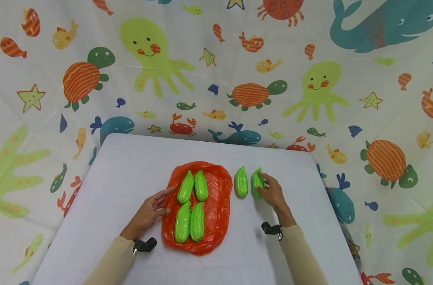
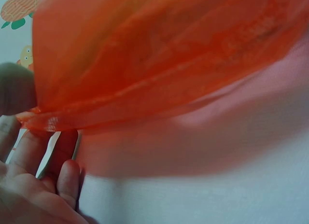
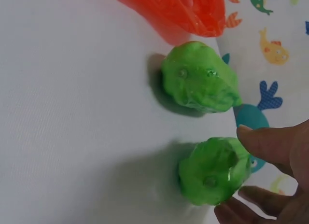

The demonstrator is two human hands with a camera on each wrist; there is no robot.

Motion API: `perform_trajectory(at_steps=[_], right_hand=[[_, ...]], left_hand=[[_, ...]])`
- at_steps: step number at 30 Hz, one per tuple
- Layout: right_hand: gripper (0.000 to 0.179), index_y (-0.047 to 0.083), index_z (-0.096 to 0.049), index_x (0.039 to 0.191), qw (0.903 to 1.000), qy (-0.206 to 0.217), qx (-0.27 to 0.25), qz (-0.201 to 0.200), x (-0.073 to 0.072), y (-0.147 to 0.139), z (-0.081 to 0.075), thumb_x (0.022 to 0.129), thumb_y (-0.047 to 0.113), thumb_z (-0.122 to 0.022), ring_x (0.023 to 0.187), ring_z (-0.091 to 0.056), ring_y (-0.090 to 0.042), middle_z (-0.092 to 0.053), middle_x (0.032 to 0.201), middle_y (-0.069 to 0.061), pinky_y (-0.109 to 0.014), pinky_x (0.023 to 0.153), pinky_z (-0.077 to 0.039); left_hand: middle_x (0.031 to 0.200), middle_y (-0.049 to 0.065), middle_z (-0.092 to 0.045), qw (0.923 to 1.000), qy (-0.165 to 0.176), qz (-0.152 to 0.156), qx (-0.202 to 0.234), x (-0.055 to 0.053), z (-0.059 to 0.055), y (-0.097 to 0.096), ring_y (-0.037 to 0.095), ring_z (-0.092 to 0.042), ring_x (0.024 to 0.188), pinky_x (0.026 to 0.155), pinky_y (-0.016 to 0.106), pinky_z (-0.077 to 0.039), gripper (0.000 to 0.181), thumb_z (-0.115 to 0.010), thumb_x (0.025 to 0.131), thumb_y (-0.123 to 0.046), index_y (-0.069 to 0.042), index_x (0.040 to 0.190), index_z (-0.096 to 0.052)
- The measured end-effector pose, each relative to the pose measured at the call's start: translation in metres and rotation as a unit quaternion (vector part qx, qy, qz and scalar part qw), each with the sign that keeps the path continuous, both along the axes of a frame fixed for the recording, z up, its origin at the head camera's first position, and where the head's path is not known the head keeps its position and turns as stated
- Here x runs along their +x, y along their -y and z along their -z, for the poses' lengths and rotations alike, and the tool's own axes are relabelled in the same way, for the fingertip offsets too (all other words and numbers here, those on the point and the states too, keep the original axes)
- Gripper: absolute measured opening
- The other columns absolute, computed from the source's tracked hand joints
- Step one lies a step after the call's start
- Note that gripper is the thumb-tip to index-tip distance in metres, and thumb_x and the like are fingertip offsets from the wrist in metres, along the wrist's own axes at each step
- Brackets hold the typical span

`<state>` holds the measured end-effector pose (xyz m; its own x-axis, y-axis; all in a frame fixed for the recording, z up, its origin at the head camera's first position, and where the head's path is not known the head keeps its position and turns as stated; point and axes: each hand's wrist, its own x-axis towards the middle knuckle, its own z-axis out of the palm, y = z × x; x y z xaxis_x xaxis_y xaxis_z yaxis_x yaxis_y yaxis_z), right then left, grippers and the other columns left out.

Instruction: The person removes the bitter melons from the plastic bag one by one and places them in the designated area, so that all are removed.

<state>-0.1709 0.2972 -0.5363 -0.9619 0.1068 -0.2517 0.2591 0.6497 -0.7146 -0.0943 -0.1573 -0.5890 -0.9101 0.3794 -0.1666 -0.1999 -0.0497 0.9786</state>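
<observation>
In the head view, a red plastic bag (image 1: 220,213) lies spread on the table with several glossy, ridged green gourds (image 1: 185,189) on it in two rows. My left hand (image 1: 150,213) pinches the bag's left edge. In the left wrist view the thumb and fingers (image 2: 31,154) meet at a raised fold of the thin plastic. To the right of the bag lie two more green gourds, side by side. My right hand (image 1: 272,192) is at the right-hand gourd (image 1: 257,181), thumb and fingers spread on either side of it. The neighbouring gourd (image 3: 199,79) stands apart from the fingers.
The white table (image 1: 131,166) has its far edge against a hanging cloth (image 1: 216,71) printed with sea animals. A black wrist-worn device (image 1: 145,244) sits on the left wrist, and another (image 1: 270,228) on the right.
</observation>
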Motion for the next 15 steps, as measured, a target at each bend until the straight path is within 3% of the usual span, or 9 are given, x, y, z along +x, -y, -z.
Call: perform_trajectory(at_steps=[7, 15], right_hand=[[0.074, 0.025, -0.045, 0.163, 0.9988, -0.043, 0.012, 0.018, 0.009, 0.007, -0.011, 0.098, 0.008, -0.074, 0.155, -0.038, -0.044, -0.034, 0.172, -0.017, -0.06, 0.121, -0.042], [0.075, 0.026, -0.048, 0.161, 0.9952, -0.095, -0.009, 0.023, 0.029, 0.031, -0.032, 0.095, 0.01, -0.08, 0.154, -0.041, -0.041, -0.039, 0.17, -0.015, -0.057, 0.122, -0.043]], left_hand=[[0.171, 0.019, -0.035, 0.9999, 0.01, -0.003, -0.002, -0.001, -0.001, 0.0, -0.004, -0.055, 0.136, 0.105, 0.018, -0.053, 0.071, -0.065, 0.099, 0.003, -0.014, 0.164, -0.041], [0.172, 0.017, -0.034, 0.9999, 0.013, -0.004, -0.003, -0.001, 0.001, 0.0, -0.004, -0.055, 0.136, 0.105, 0.017, -0.052, 0.072, -0.065, 0.098, 0.004, -0.015, 0.164, -0.042]])
